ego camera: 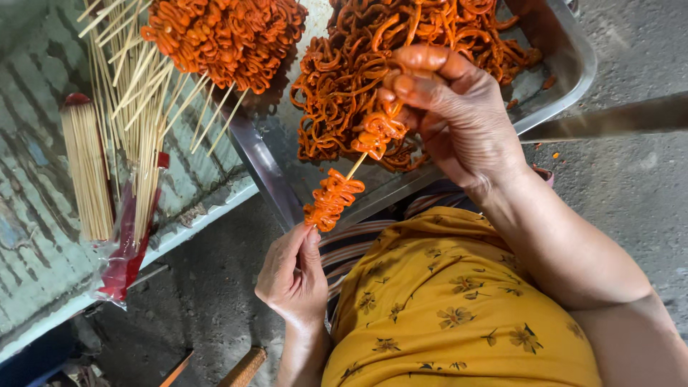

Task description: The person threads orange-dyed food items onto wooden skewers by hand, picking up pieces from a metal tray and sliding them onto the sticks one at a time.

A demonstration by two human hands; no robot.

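The left hand, at about seven o'clock from the middle of the view, is closed around the lower end of a thin bamboo skewer, which slants up toward one o'clock. A cluster of orange curled strips is already threaded on it just above that hand. The right hand, at one o'clock, pinches a second bunch of strips against the skewer's upper end, fingers closed on it. Behind both hands lies a metal tray heaped with the same loose orange strips. At eleven o'clock a pile of finished skewers rests with its sticks fanning down over the tray's edge. At nine o'clock, on the pale tiled surface, lies a bundle of bare sticks beside a red-trimmed clear plastic wrapper. The person's yellow flowered garment fills the five o'clock corner.
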